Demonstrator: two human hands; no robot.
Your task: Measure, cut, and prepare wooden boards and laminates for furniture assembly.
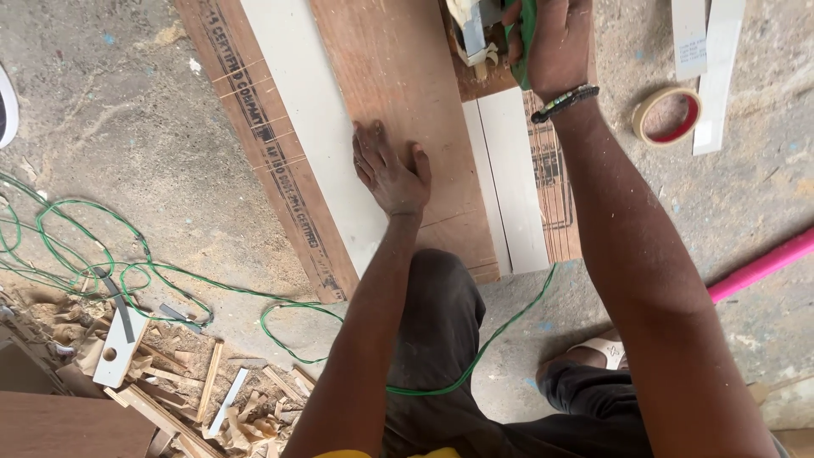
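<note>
My left hand [388, 169] lies flat, fingers spread, on a brown plywood board [398, 76] that rests on the concrete floor. My right hand [553, 42] grips the green handle of a power tool [483, 30] at the top edge of the view, on the same board's right side. Only part of the tool shows. A dark bracelet circles my right wrist.
White laminate strips [521, 170] and a printed brown board [263, 144] lie beside the plywood. A green cable [127, 271] loops over the floor at left. Wood scraps [170, 382] pile at lower left. A tape roll [667, 114] and a pink bar [763, 265] lie at right.
</note>
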